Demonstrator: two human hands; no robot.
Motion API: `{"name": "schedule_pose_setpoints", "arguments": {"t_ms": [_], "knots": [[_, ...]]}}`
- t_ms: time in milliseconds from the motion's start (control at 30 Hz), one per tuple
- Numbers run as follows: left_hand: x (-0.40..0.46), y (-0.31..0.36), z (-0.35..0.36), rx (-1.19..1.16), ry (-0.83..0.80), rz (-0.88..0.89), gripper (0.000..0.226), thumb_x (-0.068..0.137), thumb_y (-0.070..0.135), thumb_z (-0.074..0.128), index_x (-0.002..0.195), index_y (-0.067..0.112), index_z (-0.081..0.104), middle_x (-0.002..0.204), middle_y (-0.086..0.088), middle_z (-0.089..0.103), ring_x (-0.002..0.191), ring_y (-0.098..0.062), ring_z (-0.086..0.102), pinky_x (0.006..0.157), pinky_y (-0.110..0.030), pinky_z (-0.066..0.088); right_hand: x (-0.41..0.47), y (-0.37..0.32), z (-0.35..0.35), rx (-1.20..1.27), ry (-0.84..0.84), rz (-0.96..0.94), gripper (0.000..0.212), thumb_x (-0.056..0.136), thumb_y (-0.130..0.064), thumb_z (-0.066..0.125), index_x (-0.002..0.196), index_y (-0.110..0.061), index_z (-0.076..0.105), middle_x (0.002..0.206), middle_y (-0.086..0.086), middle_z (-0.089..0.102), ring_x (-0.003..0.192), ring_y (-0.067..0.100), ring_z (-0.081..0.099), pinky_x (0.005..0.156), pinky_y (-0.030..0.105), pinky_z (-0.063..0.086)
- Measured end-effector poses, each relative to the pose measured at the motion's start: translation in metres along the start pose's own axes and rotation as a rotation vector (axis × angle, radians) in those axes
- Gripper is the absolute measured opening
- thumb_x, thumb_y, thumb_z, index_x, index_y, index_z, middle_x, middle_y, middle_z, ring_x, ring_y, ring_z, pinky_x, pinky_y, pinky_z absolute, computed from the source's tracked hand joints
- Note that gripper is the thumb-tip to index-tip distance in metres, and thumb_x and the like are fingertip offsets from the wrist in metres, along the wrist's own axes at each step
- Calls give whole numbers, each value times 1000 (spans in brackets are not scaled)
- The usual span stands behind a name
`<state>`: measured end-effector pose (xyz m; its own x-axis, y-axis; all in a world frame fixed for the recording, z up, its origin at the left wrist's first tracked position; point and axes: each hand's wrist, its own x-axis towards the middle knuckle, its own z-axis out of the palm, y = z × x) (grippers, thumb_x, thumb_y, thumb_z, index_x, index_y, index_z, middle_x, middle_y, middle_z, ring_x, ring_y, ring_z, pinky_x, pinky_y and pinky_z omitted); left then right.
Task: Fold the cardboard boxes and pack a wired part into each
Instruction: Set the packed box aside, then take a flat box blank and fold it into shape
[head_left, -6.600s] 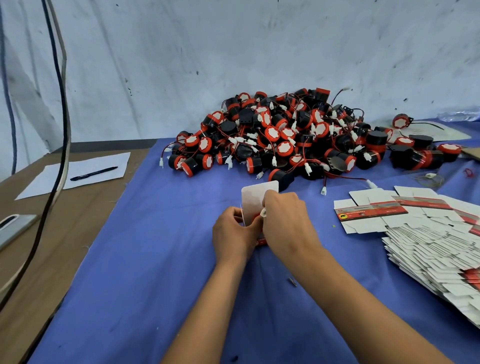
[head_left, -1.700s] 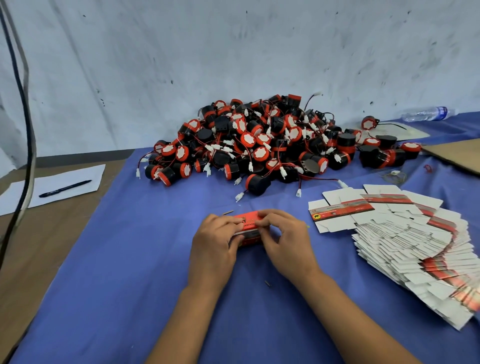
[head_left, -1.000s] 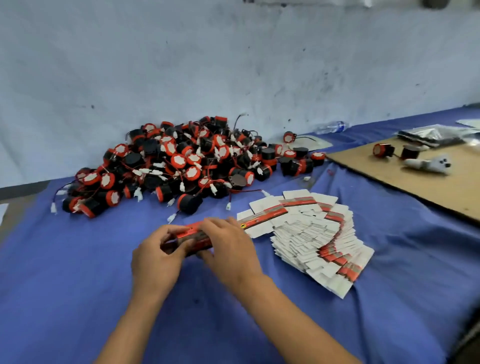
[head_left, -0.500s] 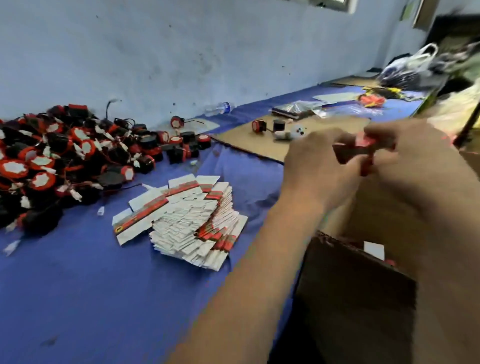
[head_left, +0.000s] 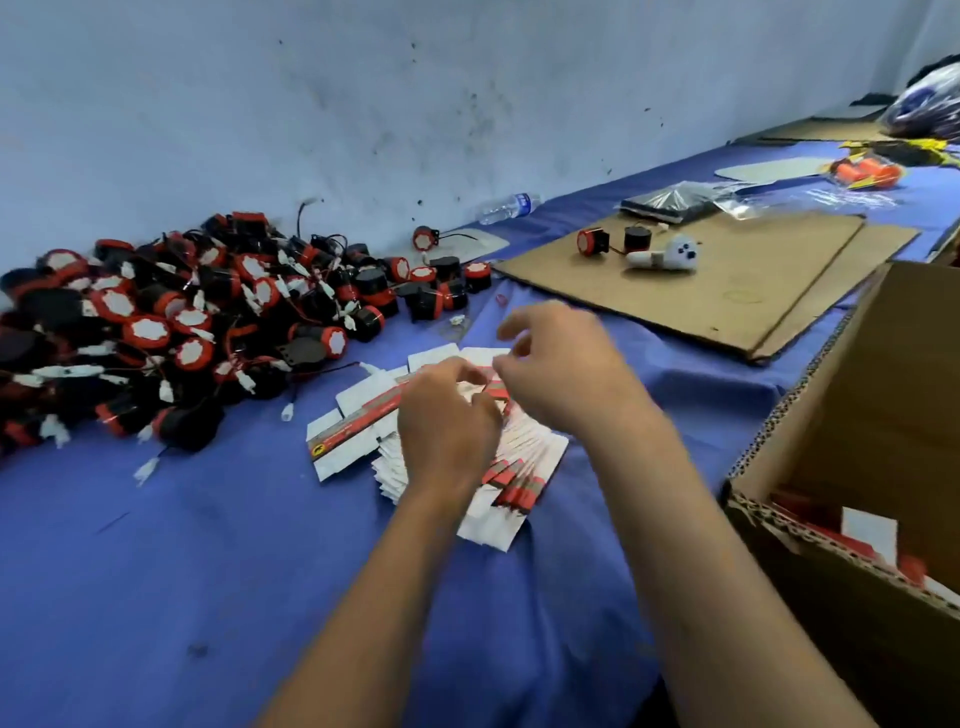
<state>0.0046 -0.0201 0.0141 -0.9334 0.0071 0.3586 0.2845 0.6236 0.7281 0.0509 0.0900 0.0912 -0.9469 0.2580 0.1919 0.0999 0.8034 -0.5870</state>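
Observation:
A fanned stack of flat white-and-red cardboard boxes (head_left: 347, 441) lies on the blue cloth (head_left: 208, 545) at the middle. To its left spreads a big pile of black-and-red wired parts (head_left: 208, 322) with white plugs. My left hand (head_left: 447, 421) hovers over the stack with its fingers curled down and nothing in it. My right hand (head_left: 561, 369) is just beyond it, fingers apart, also holding nothing. Both hands hide the stack's middle. At the right stands a brown carton (head_left: 857, 415) with red-and-white packed boxes (head_left: 872, 530) inside.
A flat cardboard sheet (head_left: 727, 291) lies at the back right with two loose parts (head_left: 592, 241) and a white toy-like object (head_left: 670, 254) on it. A water bottle (head_left: 509, 205) lies by the wall. Bags and packets sit at the far right.
The folded red box that both hands held over the carton half a second ago is gone from them. Both hands have moved back left over the flat stack, and the view has swung left.

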Motion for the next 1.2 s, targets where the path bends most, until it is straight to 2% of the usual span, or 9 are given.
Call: {"name": "schedule_pose_setpoints", "arguments": {"t_ms": [167,333,400,500,633,800,967,1100,1200], "knots": [[28,-115,-48,458,-130,-388,36,83,19,62,119,18,65,118,-13,68,110,-37,61,94,-40,51,52,-34,114,-174,-295,-142,20,89,-17,59,107,-9,64,115,14,68,113,35,62,86,36,52],[35,-144,-56,447,-102,-158,19,96,33,61,106,27,75,97,-7,76,90,-34,66,67,-37,50,82,-51,174,-277,-331,-41,33,90,-26,59,122,-21,58,135,9,56,136,37,42,116,67,19],[38,-148,-61,399,9,-131,24,101,30,55,92,18,73,88,-11,74,80,-35,64,62,-39,47,89,-52,184,-83,-204,-69,34,89,-32,64,121,-23,59,127,7,61,128,33,51,113,58,32],[33,-149,-76,145,218,-214,35,105,26,51,77,9,65,75,-9,71,75,-34,67,64,-46,51,83,-63,182,538,-120,-182,74,87,-45,76,150,-28,41,127,-7,62,118,14,60,99,34,47],[10,-158,-110,-604,350,-418,23,104,12,58,87,6,71,82,-10,77,71,-28,77,61,-36,62,45,-94,200,917,-262,-316,60,84,-40,81,126,-60,44,111,-36,61,109,-13,58,95,16,48],[-37,-203,-170,-323,227,-288,29,80,7,65,77,34,75,68,8,73,59,0,64,52,-15,49,-2,-126,249,815,-479,-467,60,78,-32,89,117,-54,48,111,-37,59,112,-10,53,98,15,45],[-55,-232,-202,-304,248,-228,56,83,-9,58,97,43,72,92,15,78,81,-4,74,61,-15,55,-32,-139,281,567,-418,-558,68,76,-49,86,134,-26,58,141,-17,32,136,0,22,100,-3,17],[-52,-238,-200,-202,353,-269,23,96,11,68,97,35,67,85,26,74,74,1,71,56,-11,50,-36,-138,281,612,-315,-597,61,77,-52,84,126,-26,58,146,-12,31,139,-2,19,102,-1,19],[-54,-241,-202,-141,364,-196,4,93,30,66,94,34,67,83,23,74,72,-1,70,57,-15,51,-36,-137,282,682,-270,-613,91,72,-65,79,145,-24,42,145,-14,36,140,6,29,112,22,35]]}}
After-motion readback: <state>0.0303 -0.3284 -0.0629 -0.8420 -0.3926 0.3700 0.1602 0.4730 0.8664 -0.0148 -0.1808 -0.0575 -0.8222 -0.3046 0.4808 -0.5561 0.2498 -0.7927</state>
